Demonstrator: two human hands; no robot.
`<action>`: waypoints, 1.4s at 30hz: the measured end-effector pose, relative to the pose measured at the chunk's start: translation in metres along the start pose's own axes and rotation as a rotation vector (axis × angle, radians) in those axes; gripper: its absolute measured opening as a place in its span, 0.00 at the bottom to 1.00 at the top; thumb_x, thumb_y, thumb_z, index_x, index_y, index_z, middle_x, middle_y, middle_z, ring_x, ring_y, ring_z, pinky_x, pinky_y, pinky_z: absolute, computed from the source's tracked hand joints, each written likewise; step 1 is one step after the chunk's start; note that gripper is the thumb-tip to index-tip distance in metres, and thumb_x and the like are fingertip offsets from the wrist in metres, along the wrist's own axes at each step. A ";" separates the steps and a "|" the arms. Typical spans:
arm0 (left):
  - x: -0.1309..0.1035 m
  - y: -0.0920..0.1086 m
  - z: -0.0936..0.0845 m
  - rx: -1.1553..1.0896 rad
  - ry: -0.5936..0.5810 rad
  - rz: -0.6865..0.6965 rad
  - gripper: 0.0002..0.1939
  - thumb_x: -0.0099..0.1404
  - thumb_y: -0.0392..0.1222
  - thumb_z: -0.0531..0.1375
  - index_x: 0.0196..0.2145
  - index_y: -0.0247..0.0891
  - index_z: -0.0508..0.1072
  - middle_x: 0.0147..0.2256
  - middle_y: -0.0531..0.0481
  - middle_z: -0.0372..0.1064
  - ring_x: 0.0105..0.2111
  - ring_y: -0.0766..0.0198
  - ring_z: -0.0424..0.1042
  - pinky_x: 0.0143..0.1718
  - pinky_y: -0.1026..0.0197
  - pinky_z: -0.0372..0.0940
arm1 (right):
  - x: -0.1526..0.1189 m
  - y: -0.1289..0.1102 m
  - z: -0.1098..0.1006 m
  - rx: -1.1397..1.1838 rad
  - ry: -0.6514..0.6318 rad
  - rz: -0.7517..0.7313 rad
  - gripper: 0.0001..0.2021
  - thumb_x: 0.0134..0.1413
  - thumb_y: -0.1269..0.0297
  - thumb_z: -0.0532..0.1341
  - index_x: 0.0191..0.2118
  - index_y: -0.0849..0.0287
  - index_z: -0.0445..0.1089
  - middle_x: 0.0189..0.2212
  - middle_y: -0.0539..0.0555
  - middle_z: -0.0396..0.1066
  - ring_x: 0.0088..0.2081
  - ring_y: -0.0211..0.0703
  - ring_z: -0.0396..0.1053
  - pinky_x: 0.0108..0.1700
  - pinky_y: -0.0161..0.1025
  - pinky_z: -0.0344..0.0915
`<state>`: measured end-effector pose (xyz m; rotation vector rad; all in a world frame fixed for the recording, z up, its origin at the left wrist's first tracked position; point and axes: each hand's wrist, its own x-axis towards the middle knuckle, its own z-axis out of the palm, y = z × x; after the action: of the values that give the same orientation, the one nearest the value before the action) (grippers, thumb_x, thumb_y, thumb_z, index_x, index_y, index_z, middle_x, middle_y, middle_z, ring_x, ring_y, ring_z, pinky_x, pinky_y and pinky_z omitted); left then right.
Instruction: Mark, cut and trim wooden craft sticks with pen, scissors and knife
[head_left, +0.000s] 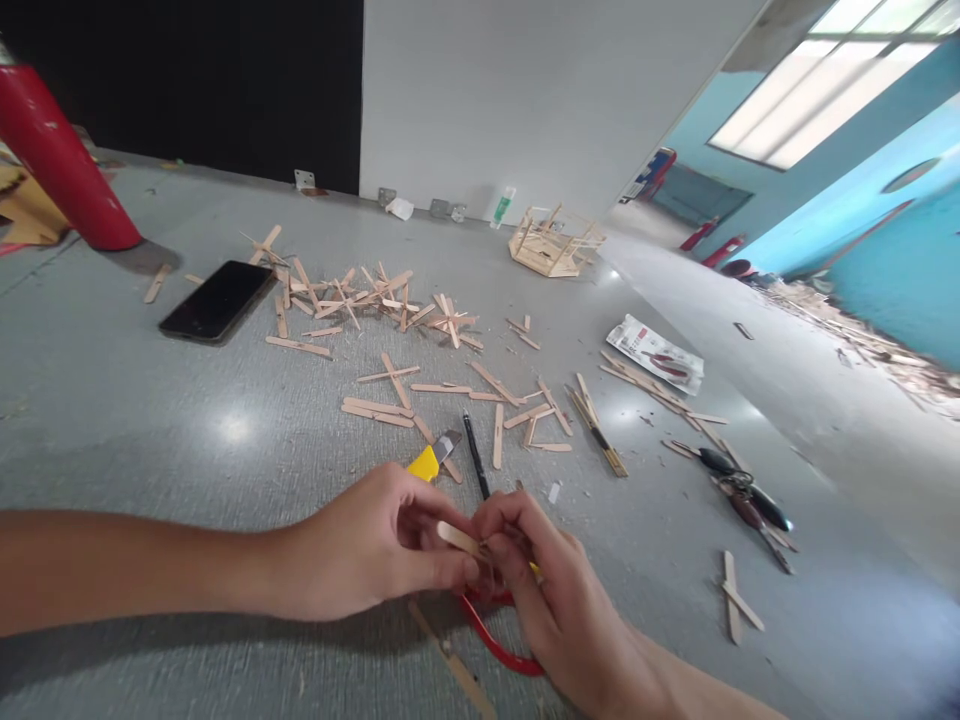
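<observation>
A pale wooden craft stick (459, 539) is held between my two hands above the tabletop. My left hand (375, 545) is closed with thumb and fingers around the stick. My right hand (547, 580) pinches the stick's other end, where the fingertips partly hide it. Below my right hand shows a red handle loop (495, 640), likely of scissors, mostly covered. Just beyond my left hand lies a yellow utility knife (424, 465) with its blade out. A black pen (474, 455) points away from my fingers.
Many loose craft sticks (375, 408) are scattered ahead, beside a phone (217, 302). A small stick-built frame (551, 245) stands at the back. To the right are a plastic packet (656, 352), a paintbrush (600, 435) and dark-handled tools (742, 490). A red cylinder (67, 160) stands left.
</observation>
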<state>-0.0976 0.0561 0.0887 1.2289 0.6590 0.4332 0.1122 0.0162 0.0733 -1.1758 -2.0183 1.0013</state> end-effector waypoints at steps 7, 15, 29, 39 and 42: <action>0.001 -0.003 0.003 0.017 0.041 -0.057 0.19 0.70 0.52 0.61 0.28 0.33 0.74 0.26 0.53 0.68 0.25 0.69 0.62 0.26 0.67 0.56 | -0.002 0.002 -0.002 -0.043 -0.020 -0.123 0.08 0.72 0.74 0.49 0.42 0.53 0.60 0.30 0.49 0.77 0.27 0.35 0.72 0.32 0.32 0.68; -0.001 -0.005 0.003 0.094 0.063 -0.038 0.14 0.70 0.46 0.61 0.31 0.34 0.73 0.24 0.55 0.67 0.25 0.69 0.63 0.27 0.66 0.56 | 0.000 0.004 -0.006 -0.331 0.120 -0.440 0.08 0.72 0.73 0.52 0.48 0.56 0.66 0.32 0.54 0.76 0.31 0.41 0.75 0.31 0.37 0.71; -0.003 -0.004 0.013 0.203 0.042 -0.043 0.06 0.65 0.37 0.60 0.31 0.35 0.68 0.26 0.57 0.60 0.27 0.68 0.58 0.28 0.65 0.55 | -0.002 0.009 -0.002 -0.366 0.185 -0.338 0.09 0.67 0.77 0.52 0.42 0.55 0.63 0.26 0.48 0.71 0.22 0.35 0.67 0.27 0.32 0.66; -0.004 -0.002 0.009 0.213 0.044 -0.031 0.10 0.69 0.42 0.59 0.30 0.36 0.67 0.26 0.58 0.57 0.26 0.68 0.55 0.26 0.65 0.53 | -0.002 0.010 -0.004 -0.391 0.196 -0.300 0.08 0.68 0.75 0.51 0.40 0.54 0.61 0.24 0.47 0.70 0.20 0.35 0.66 0.25 0.32 0.64; -0.004 -0.003 0.008 0.215 0.038 -0.032 0.11 0.68 0.44 0.61 0.30 0.35 0.68 0.25 0.58 0.57 0.26 0.68 0.55 0.26 0.65 0.52 | 0.001 0.011 -0.005 -0.380 0.197 -0.305 0.08 0.68 0.75 0.51 0.38 0.54 0.60 0.23 0.47 0.68 0.20 0.35 0.65 0.24 0.32 0.63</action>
<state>-0.0949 0.0469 0.0887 1.4140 0.7725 0.3664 0.1207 0.0218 0.0672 -1.0567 -2.1968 0.3483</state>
